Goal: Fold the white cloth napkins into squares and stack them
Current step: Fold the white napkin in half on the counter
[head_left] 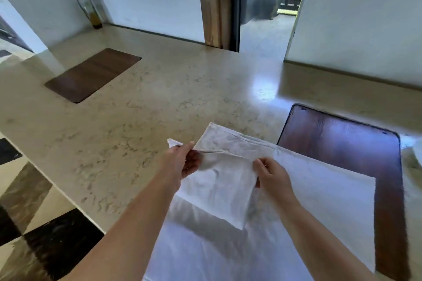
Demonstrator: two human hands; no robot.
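Note:
A folded white napkin (219, 191) hangs in the air above the counter, held by its upper edge. My left hand (182, 162) pinches its left top corner, and a bit of cloth pokes out past my fingers. My right hand (271, 175) pinches the right top corner. Beneath it a larger white napkin (308, 189) lies spread flat on the beige stone counter (137, 121), its right part lying over a dark wooden board (356, 143).
A second dark wooden board (91, 74) lies at the far left of the counter. A glass holder (93, 12) stands against the back wall. The counter's left edge drops to a checkered floor (34, 223). A white partition (354, 20) rises at back right beside a doorway.

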